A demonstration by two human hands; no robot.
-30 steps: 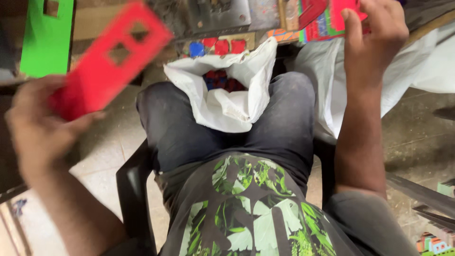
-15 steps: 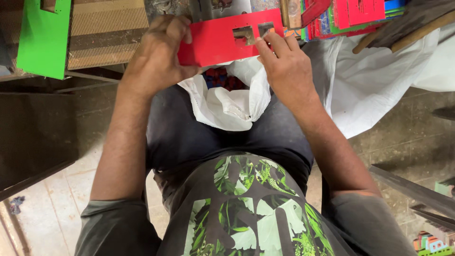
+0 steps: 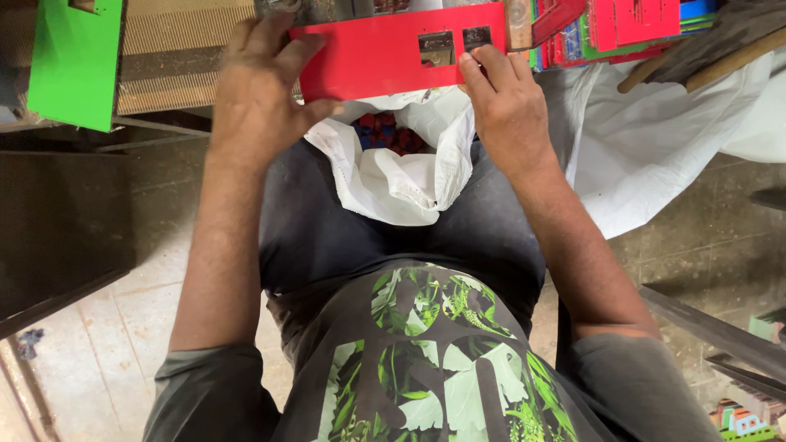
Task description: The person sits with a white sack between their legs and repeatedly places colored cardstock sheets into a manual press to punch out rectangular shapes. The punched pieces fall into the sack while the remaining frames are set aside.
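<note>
Worn grey floor tiles show on the near left, beside the seated person's grey shirt with a green leaf print and dark trousers. Between the knees sits an open white bag with red and blue pieces inside. Just above it, both hands hold a long red card strip level across the lap, with two small rectangular windows cut near its right end. The left hand clamps the strip's left end, fingers curled over the top edge and thumb beneath. The right hand holds the right end, fingers together, their tips pressing at the windows. Farther off, a green card sheet stands on the far left, a stack of red and green card sheets lies on the far right, and a large white sack spreads on the right.
</note>
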